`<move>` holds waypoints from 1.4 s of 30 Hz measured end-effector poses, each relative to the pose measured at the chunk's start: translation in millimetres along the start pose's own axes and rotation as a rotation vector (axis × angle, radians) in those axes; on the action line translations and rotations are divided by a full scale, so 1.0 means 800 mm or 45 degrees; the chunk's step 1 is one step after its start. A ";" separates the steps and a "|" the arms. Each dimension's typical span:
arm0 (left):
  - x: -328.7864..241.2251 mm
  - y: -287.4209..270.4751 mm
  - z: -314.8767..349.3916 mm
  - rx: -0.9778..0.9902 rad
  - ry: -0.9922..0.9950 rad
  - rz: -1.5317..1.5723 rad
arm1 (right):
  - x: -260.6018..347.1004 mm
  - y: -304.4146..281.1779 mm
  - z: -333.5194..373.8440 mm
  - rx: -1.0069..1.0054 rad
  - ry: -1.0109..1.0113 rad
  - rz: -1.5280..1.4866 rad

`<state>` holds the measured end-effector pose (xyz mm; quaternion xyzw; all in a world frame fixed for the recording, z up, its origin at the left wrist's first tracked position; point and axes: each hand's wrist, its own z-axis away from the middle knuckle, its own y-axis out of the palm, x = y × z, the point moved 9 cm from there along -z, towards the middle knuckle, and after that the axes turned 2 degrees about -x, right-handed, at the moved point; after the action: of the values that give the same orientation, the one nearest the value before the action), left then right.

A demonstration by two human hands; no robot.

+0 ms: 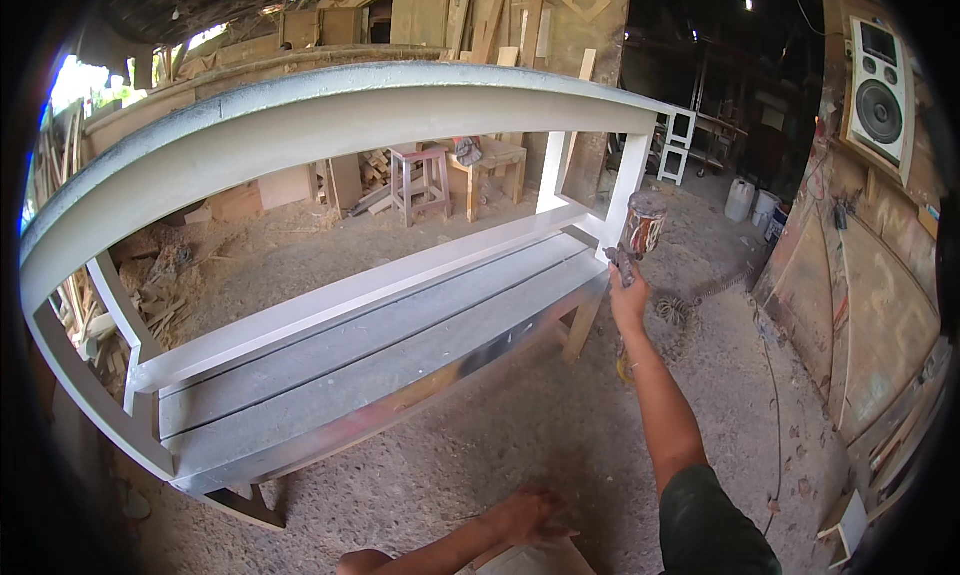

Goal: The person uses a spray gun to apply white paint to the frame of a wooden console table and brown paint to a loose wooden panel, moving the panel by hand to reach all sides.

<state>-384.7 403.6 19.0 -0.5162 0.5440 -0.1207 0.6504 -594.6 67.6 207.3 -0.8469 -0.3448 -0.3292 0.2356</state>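
Note:
My right hand (pixel 628 297) is wrapped round the handle of a paint spray gun (pixel 621 262), my arm stretched forward. A paint-streaked cup (pixel 645 223) sits on top of the gun. Just beyond the gun's front stands the right end of a large white-painted wooden furniture frame (pixel 400 110), with a long lower rail (pixel 370 300). The frame rests on a low grey bench (pixel 400 365) of planks, smeared with paint. Low in the view, my left hand (pixel 535 515) lies over my leg, holding nothing, its fingers loosely apart and somewhat blurred.
A coiled air hose (pixel 680 308) lies on the rough floor at right. Behind the frame stand a pinkish stool (pixel 420 180), a small wooden table (pixel 497 160) and scrap wood. Containers (pixel 740 201) stand farther right, below a wall speaker (pixel 880 105). Boards lean along the right wall.

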 end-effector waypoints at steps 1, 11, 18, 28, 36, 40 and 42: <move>0.002 0.000 0.003 -0.013 -0.010 -0.003 | -0.003 0.010 0.004 0.013 -0.011 -0.017; 0.001 -0.004 0.000 -0.051 0.039 0.029 | -0.042 0.022 -0.008 0.090 0.098 0.013; 0.002 -0.009 0.001 -0.068 0.030 0.013 | -0.025 0.026 -0.022 0.022 0.078 -0.062; 0.015 -0.002 0.006 -0.041 -0.014 -0.025 | -0.043 0.032 -0.005 0.131 0.161 -0.210; 0.020 -0.004 0.016 0.079 -0.233 -0.022 | -0.022 0.022 -0.062 0.107 0.132 -0.160; 0.024 -0.003 0.026 0.118 -0.345 -0.085 | -0.010 0.033 -0.047 0.186 0.159 -0.250; 0.028 -0.003 0.031 0.149 -0.357 -0.064 | 0.003 0.040 -0.029 0.247 0.182 -0.306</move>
<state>-354.8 399.9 5.1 -0.5027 0.4267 -0.0952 0.7458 -579.0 33.6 219.3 -0.7473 -0.4560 -0.3796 0.2991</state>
